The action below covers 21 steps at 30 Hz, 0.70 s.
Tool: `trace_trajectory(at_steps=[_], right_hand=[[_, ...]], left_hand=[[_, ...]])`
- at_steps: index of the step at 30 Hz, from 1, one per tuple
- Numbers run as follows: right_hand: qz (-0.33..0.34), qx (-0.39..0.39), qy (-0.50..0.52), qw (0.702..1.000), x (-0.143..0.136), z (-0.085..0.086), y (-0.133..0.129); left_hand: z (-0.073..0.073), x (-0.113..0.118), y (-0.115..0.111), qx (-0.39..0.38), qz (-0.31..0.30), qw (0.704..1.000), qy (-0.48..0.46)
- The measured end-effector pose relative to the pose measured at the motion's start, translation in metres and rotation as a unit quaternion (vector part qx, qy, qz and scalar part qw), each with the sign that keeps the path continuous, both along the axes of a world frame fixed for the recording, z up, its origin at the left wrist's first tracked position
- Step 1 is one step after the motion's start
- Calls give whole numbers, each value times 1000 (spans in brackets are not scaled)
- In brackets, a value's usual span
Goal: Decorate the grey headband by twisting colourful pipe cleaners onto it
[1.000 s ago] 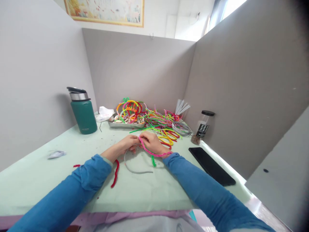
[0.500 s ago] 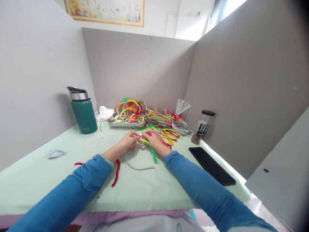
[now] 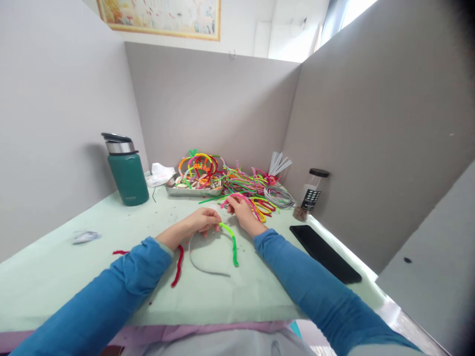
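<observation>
The green stem (image 3: 234, 242), yellower at its top, hangs in a curve over the middle of the table (image 3: 267, 296), its upper end at the fingertips of the left hand (image 3: 208, 221). That hand is closed in a pinch on the stem; the grey band (image 3: 200, 267) curves out from beneath the same hand, its free end near the stem's lower tip, though the fingers hide whether they grip the band too. The right hand (image 3: 237, 206), just beside and apart from the left, pinches the pink stem (image 3: 242, 196), which arches over its back. Near the left sleeve (image 3: 144, 264) lies a red stem (image 3: 178, 267), and a short red piece (image 3: 119, 252) shows on the sleeve's other side. Beyond the hands are the tray (image 3: 195, 193) with colourful hoops (image 3: 200, 157) above its contents, the heap of stems (image 3: 247, 182), the wire coil (image 3: 278, 199) and white sticks (image 3: 279, 165). The jar (image 3: 310, 195) and black slab (image 3: 325, 253) stand and lie at right; the green bottle (image 3: 129, 179), lid tilted, stands far left, with white tissue (image 3: 162, 173) beside it.
</observation>
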State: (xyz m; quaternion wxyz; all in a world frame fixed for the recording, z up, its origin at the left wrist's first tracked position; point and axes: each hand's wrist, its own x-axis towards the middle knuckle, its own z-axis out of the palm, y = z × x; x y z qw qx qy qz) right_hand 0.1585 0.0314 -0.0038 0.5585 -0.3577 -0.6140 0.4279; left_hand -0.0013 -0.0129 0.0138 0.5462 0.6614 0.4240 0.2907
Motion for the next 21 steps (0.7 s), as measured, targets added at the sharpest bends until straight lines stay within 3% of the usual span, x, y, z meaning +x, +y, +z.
trace_trajectory(at_steps=[3,8,13,21], right_hand=[[-1,4,-8,1000,4,0,1],[29,67,-79,994,-3,-3,-6],[2,59,-91,994,-8,1,-11],[43,88,-122,988,-9,-8,-3]], left_hand=[[0,1,0,8,52,998,-15],[4,2,-2,34,83,996,-23],[4,2,-1,34,93,995,-26],[0,-1,2,40,106,993,-22]])
